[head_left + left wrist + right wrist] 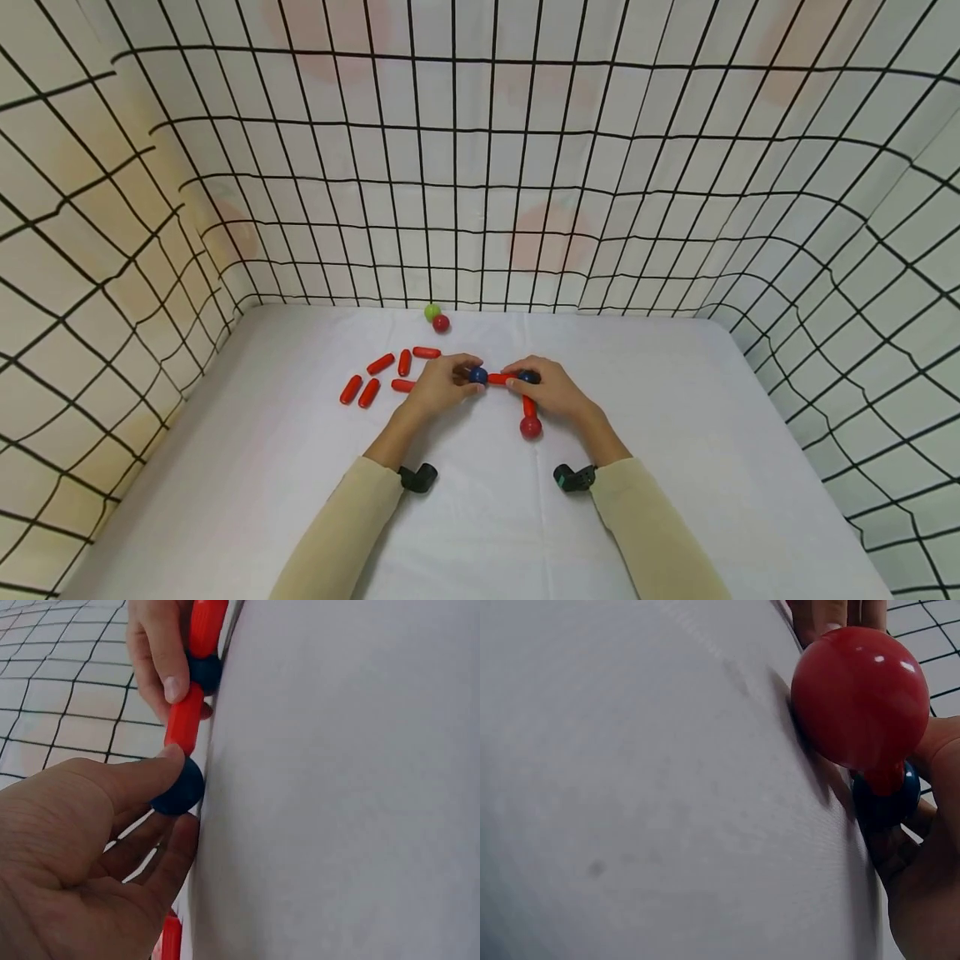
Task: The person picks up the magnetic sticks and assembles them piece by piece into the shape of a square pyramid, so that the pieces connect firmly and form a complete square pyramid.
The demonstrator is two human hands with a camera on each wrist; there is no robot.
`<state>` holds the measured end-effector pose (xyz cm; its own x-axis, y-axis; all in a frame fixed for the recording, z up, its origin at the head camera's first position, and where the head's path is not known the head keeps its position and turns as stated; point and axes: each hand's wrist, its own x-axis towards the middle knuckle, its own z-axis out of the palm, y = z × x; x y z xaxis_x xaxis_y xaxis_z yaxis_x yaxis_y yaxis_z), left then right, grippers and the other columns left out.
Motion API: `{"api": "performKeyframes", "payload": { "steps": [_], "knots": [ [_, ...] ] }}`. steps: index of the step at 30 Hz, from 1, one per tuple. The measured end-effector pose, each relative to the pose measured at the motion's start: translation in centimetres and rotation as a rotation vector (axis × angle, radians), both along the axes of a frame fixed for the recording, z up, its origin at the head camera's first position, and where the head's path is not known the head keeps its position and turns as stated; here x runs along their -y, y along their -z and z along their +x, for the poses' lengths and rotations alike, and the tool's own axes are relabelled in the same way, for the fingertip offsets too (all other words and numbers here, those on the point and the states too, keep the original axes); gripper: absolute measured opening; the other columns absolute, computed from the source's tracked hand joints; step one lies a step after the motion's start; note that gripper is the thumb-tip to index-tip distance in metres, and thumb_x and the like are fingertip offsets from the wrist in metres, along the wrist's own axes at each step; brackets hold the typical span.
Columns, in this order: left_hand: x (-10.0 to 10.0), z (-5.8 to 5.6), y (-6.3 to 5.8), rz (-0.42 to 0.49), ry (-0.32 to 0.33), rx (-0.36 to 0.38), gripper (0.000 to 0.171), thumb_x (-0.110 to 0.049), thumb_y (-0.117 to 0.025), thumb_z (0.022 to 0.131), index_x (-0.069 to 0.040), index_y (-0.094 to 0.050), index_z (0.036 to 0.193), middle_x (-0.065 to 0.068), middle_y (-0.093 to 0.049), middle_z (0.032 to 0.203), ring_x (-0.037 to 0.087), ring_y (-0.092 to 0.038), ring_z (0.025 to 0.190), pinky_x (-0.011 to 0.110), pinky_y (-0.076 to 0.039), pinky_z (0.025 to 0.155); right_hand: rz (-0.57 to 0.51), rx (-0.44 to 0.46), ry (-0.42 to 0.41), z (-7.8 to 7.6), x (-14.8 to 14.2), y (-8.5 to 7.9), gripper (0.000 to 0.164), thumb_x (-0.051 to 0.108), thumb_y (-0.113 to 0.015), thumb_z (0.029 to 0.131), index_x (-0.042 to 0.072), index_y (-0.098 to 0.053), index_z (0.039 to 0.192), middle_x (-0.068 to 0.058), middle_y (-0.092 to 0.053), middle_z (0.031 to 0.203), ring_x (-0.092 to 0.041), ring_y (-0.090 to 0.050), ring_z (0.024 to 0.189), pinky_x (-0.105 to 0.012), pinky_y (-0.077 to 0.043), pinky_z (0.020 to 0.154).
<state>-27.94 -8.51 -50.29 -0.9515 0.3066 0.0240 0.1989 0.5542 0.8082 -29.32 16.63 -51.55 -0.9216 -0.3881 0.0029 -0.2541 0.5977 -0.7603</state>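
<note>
My left hand (441,383) pinches a blue ball (178,789) between thumb and fingers. That ball meets the left end of a short red rod (498,379). At the rod's other end, my right hand (553,387) holds a second blue ball (889,796), its thumb lying over the rod beside the ball. From this second ball another red rod (529,407) runs toward me, ending in a red ball (860,697). The joined pieces lie low over the white tabletop, and the right fingers partly hide the second blue ball in the head view.
Several loose red rods (369,392) lie left of my left hand, one partly behind it. Farther back, a green ball (432,312) and a red ball (441,323) sit side by side near the black wire grid (480,225) that stands around the white table (675,400).
</note>
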Motion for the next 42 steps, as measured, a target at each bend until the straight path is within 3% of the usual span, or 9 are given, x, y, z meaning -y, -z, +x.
{"api": "performKeyframes", "payload": {
  "steps": [8,18,23,33,37,42],
  "knots": [
    [1.8,0.0,-0.8,0.037,-0.051,-0.014,0.041,-0.02,-0.079,0.093,-0.013,-0.069,0.132,0.003,-0.072,0.123,0.019,-0.069,0.109,0.038,-0.058,0.099,0.028,0.003,0.061,0.8,-0.3,-0.5,0.026,0.033,-0.07,0.097,0.021,-0.075,0.12,-0.006,-0.069,0.131,-0.031,-0.057,0.127,-0.058,-0.041,0.114],
    [5.4,1.1,-1.8,-0.053,-0.108,-0.084,0.03,-0.024,-0.074,0.097,-0.012,-0.073,0.124,0.0,-0.073,0.116,0.02,-0.066,0.109,0.039,-0.058,0.098,0.026,-0.037,0.092,1.8,-1.2,-0.5,0.023,0.03,-0.072,0.095,0.022,-0.075,0.117,-0.005,-0.071,0.126,-0.03,-0.058,0.123,-0.055,-0.045,0.111],
    [7.1,1.9,-2.1,-0.119,-0.105,-0.129,0.028,-0.02,-0.071,0.098,-0.01,-0.073,0.123,0.003,-0.074,0.116,0.023,-0.069,0.108,0.041,-0.059,0.095,0.034,-0.043,0.11,2.2,-1.4,-0.3,0.021,0.031,-0.074,0.094,0.024,-0.075,0.114,-0.002,-0.071,0.117,-0.024,-0.059,0.109,-0.044,-0.052,0.098],
    [9.6,2.3,-1.7,-0.24,-0.074,-0.205,0.023,-0.02,-0.077,0.093,-0.012,-0.077,0.115,0.0,-0.076,0.104,0.023,-0.065,0.097,0.041,-0.055,0.091,-0.024,-0.03,0.105,3.2,-1.9,-0.8,0.019,0.022,-0.079,0.089,0.016,-0.072,0.105,-0.002,-0.069,0.092,-0.017,-0.059,0.08,-0.027,-0.048,0.071],
    [10.0,2.4,-1.6,-0.273,-0.047,-0.194,0.028,-0.016,-0.082,0.089,-0.012,-0.077,0.116,-0.001,-0.075,0.101,0.021,-0.06,0.092,0.037,-0.052,0.085,-0.049,-0.029,0.089,3.2,-2.2,-0.5,0.027,0.019,-0.08,0.088,0.013,-0.066,0.11,-0.005,-0.067,0.099,-0.014,-0.057,0.069,-0.024,-0.046,0.061],
    [10.0,2.6,-1.5,-0.28,-0.037,-0.179,0.03,-0.008,-0.08,0.088,-0.01,-0.076,0.117,0.002,-0.075,0.104,0.02,-0.061,0.092,0.036,-0.055,0.084,-0.037,-0.028,0.075,3.4,-2.4,-0.4,0.047,0.018,-0.08,0.087,0.013,-0.058,0.128,-0.011,-0.064,0.126,-0.013,-0.054,0.058,-0.022,-0.042,0.052]
  ]
}}
